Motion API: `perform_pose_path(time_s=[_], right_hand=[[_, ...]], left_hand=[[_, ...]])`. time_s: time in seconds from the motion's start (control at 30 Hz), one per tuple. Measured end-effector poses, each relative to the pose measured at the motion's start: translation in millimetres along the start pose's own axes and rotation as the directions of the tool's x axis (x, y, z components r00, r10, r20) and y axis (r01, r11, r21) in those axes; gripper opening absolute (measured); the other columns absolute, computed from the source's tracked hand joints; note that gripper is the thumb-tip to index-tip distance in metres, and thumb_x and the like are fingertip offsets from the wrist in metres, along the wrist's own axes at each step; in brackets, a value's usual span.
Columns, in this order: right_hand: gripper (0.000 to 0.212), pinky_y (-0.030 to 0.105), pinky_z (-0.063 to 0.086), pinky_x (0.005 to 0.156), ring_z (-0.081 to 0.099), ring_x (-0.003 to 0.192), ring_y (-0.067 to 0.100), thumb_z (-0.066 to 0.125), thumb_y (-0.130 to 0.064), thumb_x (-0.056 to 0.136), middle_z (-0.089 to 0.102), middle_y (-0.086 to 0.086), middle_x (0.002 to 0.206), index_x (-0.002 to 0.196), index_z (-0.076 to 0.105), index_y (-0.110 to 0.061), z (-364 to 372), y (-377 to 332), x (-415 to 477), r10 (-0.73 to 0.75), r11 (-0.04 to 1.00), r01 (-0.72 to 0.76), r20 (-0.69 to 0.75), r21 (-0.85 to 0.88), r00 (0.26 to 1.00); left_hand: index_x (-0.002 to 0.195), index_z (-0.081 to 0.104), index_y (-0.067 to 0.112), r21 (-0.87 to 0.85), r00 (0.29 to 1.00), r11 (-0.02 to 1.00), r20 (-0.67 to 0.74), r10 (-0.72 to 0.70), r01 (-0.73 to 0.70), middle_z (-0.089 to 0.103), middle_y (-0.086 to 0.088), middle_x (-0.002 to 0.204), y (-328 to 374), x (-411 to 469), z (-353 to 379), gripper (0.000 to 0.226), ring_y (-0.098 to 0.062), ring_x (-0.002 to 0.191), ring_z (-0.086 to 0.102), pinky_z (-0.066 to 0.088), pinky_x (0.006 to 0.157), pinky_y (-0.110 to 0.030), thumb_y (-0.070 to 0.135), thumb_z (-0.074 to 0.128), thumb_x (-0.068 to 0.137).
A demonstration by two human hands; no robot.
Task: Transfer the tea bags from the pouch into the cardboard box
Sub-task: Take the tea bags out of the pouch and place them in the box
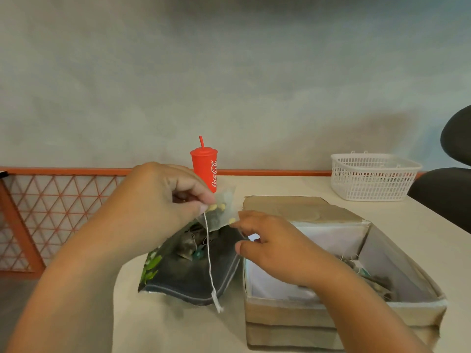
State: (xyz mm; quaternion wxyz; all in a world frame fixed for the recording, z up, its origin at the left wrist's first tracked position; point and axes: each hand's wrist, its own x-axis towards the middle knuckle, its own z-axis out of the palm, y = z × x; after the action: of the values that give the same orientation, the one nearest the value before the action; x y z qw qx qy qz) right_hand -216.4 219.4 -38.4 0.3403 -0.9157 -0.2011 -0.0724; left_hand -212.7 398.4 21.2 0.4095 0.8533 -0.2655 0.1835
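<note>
A cardboard box [280,310] stands open at the near right of a table [175,332], a few loose tea bags [377,278] in its right corner; beside it lies a dark pouch [188,276], mouth open; above the pouch the left hand [163,200] pinches a tea bag [225,212] between thumb and forefinger, its string [209,261] dangling; the right hand [275,248], fingers loosely curled, touches the bag's lower corner, grip unclear; behind, a red cup [205,169] and white basket [372,178].
</note>
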Motion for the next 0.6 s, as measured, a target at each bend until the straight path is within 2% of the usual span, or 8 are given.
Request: perform_pose_path(time_s=[0.03, 0.1, 0.17, 0.23, 0.3, 0.4, 0.5, 0.6], right_hand=[[0.034, 0.005, 0.035, 0.079, 0.049, 0.104, 0.005, 0.054, -0.016, 0.090, 0.052, -0.013, 0.113, 0.123, 0.058, -0.022, -2, -2, -1, 0.033, 0.998, -0.034, 0.014, 0.055, 0.999], [0.033, 0.007, 0.038, 0.080, 0.054, 0.099, 0.003, 0.058, -0.019, 0.088, 0.056, -0.015, 0.103, 0.121, 0.060, -0.025, -4, -5, -3, 0.081, 0.974, -0.093, 0.063, 0.208, 0.995], [0.028, 0.009, 0.044, 0.075, 0.058, 0.088, -0.002, 0.064, -0.018, 0.084, 0.063, -0.014, 0.099, 0.110, 0.064, -0.028, -5, -12, -4, 0.075, 0.904, -0.121, 0.127, 0.411, 0.989], [0.024, 0.011, 0.046, 0.068, 0.060, 0.079, -0.003, 0.066, -0.013, 0.083, 0.067, -0.010, 0.099, 0.102, 0.063, -0.028, -7, -16, -5, 0.067, 0.833, -0.145, 0.164, 0.534, 0.984], [0.021, 0.013, 0.047, 0.064, 0.061, 0.073, 0.000, 0.062, -0.009, 0.085, 0.070, -0.006, 0.093, 0.098, 0.063, -0.026, -9, -19, -6, 0.080, 0.789, -0.166, 0.168, 0.592, 0.983], [0.014, 0.014, 0.045, 0.055, 0.057, 0.057, 0.005, 0.062, -0.006, 0.084, 0.067, -0.004, 0.065, 0.085, 0.065, -0.019, -11, -20, -7, 0.107, 0.726, -0.163, 0.125, 0.668, 0.986], [0.013, 0.014, 0.043, 0.051, 0.052, 0.050, 0.003, 0.061, -0.007, 0.085, 0.061, -0.005, 0.055, 0.074, 0.065, -0.014, -17, -20, -8, 0.124, 0.751, -0.113, 0.030, 0.650, 0.992], [0.015, 0.014, 0.044, 0.051, 0.050, 0.050, 0.004, 0.060, -0.009, 0.086, 0.060, -0.005, 0.053, 0.074, 0.067, -0.013, -29, -17, -11, 0.173, 0.791, -0.071, -0.110, 0.607, 0.979]], left_hand=[[0.061, 0.072, 0.026, -0.019, 1.000, 1.000, -0.018, 0.016, -0.017, 0.069, 0.010, 0.070, 0, 0, 1, 0.029, -0.008, 0.063, 0.061, 0.051, 0.063, -0.018, -0.002, 0.073, 0.070], [0.065, 0.071, 0.029, -0.052, 0.998, 0.997, -0.040, 0.050, -0.052, 0.067, 0.007, 0.067, 0, 1, 4, 0.030, -0.006, 0.059, 0.058, 0.048, 0.056, -0.014, -0.001, 0.073, 0.070], [0.067, 0.069, 0.029, -0.082, 0.996, 0.993, -0.045, 0.077, -0.081, 0.065, 0.008, 0.064, 1, 2, 8, 0.032, -0.002, 0.056, 0.056, 0.044, 0.054, -0.010, -0.002, 0.073, 0.070], [0.067, 0.067, 0.026, -0.114, 0.994, 0.989, -0.055, 0.093, -0.099, 0.064, 0.007, 0.063, 1, 2, 14, 0.031, -0.002, 0.056, 0.054, 0.043, 0.053, -0.010, -0.004, 0.073, 0.070], [0.063, 0.064, 0.022, -0.132, 0.992, 0.984, -0.069, 0.110, -0.118, 0.061, 0.009, 0.062, 2, 3, 18, 0.030, -0.002, 0.056, 0.053, 0.042, 0.053, -0.010, -0.006, 0.072, 0.070], [0.058, 0.058, 0.024, -0.110, 0.983, 0.979, -0.085, 0.163, -0.172, 0.059, 0.012, 0.064, 2, 4, 22, 0.037, -0.001, 0.057, 0.051, 0.040, 0.054, -0.008, -0.009, 0.070, 0.070], [0.066, 0.062, 0.026, -0.096, 0.987, 0.983, -0.073, 0.147, -0.153, 0.059, 0.007, 0.070, -2, 5, 24, 0.027, -0.002, 0.058, 0.050, 0.041, 0.055, -0.009, 0.002, 0.072, 0.073], [0.072, 0.062, 0.031, -0.039, 0.993, 0.994, -0.064, 0.102, -0.104, 0.057, 0.008, 0.073, -7, 6, 26, 0.020, -0.004, 0.059, 0.050, 0.041, 0.056, -0.010, 0.013, 0.072, 0.075]])
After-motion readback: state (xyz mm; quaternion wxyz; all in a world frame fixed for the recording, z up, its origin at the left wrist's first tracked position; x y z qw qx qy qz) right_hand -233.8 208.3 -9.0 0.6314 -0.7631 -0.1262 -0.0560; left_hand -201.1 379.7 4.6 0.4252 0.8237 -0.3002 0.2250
